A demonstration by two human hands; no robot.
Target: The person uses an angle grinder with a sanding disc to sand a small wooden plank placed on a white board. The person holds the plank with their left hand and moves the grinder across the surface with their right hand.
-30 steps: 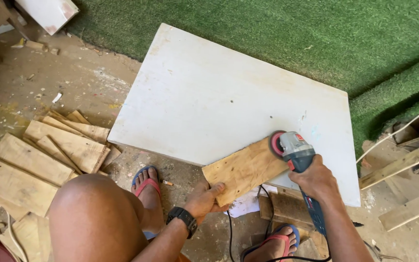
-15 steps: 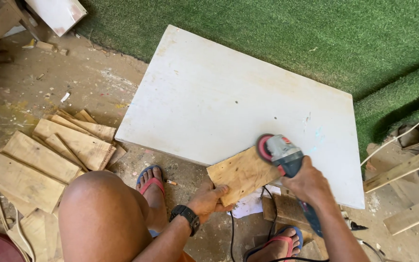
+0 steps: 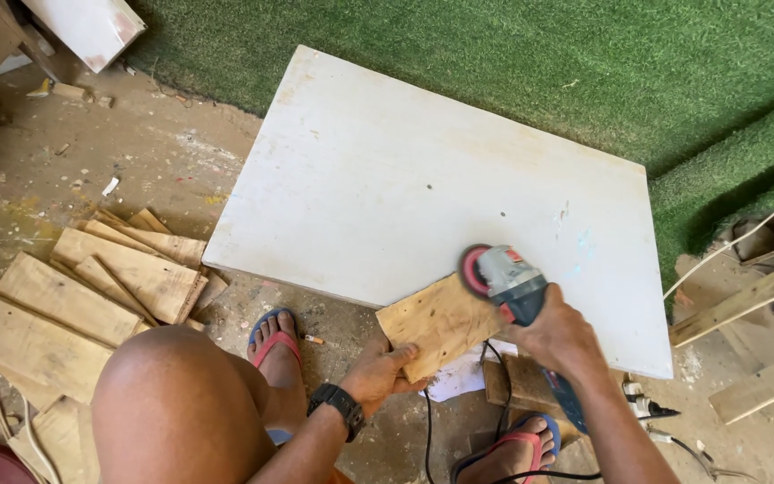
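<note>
Sliding leftward over the last half second, the angle grinder (image 3: 511,285) now has its red sanding disc nearer the middle of the plywood piece (image 3: 436,324), while the left hand has kept its place at the near corner.

At far left, a heap of wooden offcuts (image 3: 73,291) lies on the dusty concrete floor (image 3: 91,170), well apart from the work. The left hand (image 3: 378,370), a black watch on its wrist, clamps the plywood piece at its lower left corner, fingers (image 3: 400,356) pressed together on top and curled around the edge. The plywood piece runs with its long axis diagonally, from lower left to upper right, its far end resting on the near edge of the white board (image 3: 387,170) and its near end overhanging the floor. The right hand (image 3: 562,336) is wrapped tightly around the blue body of the angle grinder, whose head points up and left, disc touching the wood's upper right part. Its black cord trails down between two feet in red-strapped sandals.

Open white board stretches beyond the disc; green artificial turf (image 3: 494,54) borders the board's far and right edges, with timber lengths (image 3: 745,305) lying at far right.
</note>
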